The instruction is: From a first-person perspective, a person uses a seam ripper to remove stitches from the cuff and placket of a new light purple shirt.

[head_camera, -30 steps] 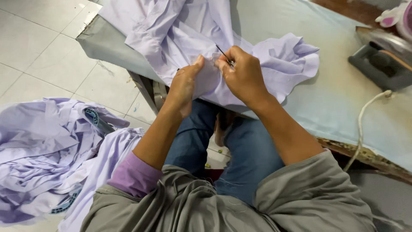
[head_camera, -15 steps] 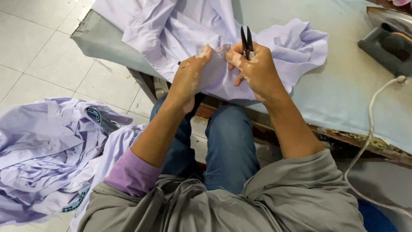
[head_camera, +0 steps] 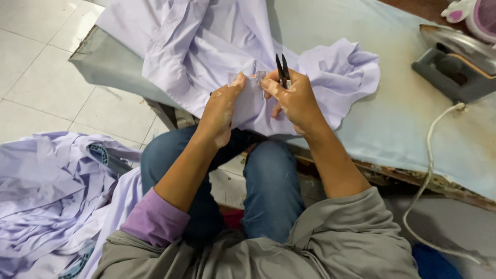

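Note:
A pale lilac shirt [head_camera: 206, 46] lies crumpled on the padded ironing table [head_camera: 413, 129], hanging over its near edge. My left hand [head_camera: 222, 111] pinches a fold of the shirt between thumb and fingers. My right hand [head_camera: 292, 98] grips the same fold from the other side and also holds small black thread snips [head_camera: 282, 70], their blades pointing up and away from the cloth. Both hands meet close together above my knees in blue jeans.
A clothes iron [head_camera: 454, 62] rests at the table's far right, its white cord [head_camera: 429, 170] trailing down over the edge. A heap of lilac garments [head_camera: 51, 196] lies on the tiled floor at the left. A pink and white object [head_camera: 478, 13] sits at the top right corner.
The snips have turned from lying against the cloth to pointing upward in my right hand. Both hands stay on the same fold.

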